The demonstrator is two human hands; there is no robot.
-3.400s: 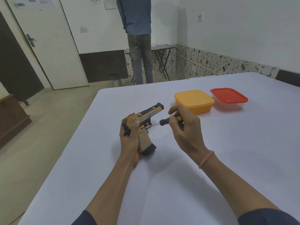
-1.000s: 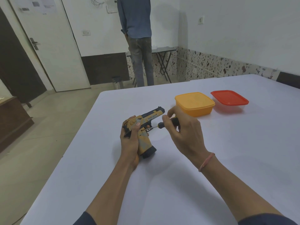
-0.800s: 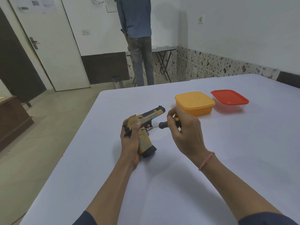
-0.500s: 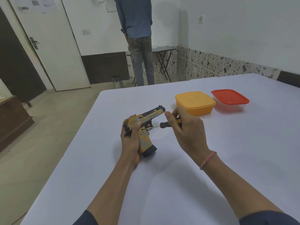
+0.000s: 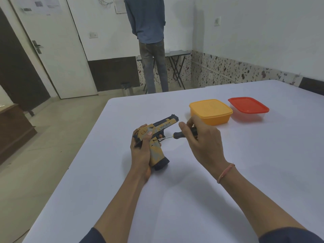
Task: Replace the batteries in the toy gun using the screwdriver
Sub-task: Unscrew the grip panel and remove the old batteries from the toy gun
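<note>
A yellow and dark blue toy gun (image 5: 157,137) stands grip-down on the white table (image 5: 192,199), barrel pointing away to the right. My left hand (image 5: 141,151) grips its handle from the left side. My right hand (image 5: 201,141) pinches the black handle of a small screwdriver (image 5: 177,135). The thin shaft points left, and its tip touches the side of the gun just above the grip. No batteries show.
A closed orange box (image 5: 211,111) and a box with a red lid (image 5: 248,106) sit behind the gun on the right. A person (image 5: 149,41) stands by a folding table at the far wall. The table's left edge runs near my left arm.
My right hand's fingers have shifted around the screwdriver handle from frame to frame while the tip stays at the same spot on the gun. My left hand and the gun have stayed still.
</note>
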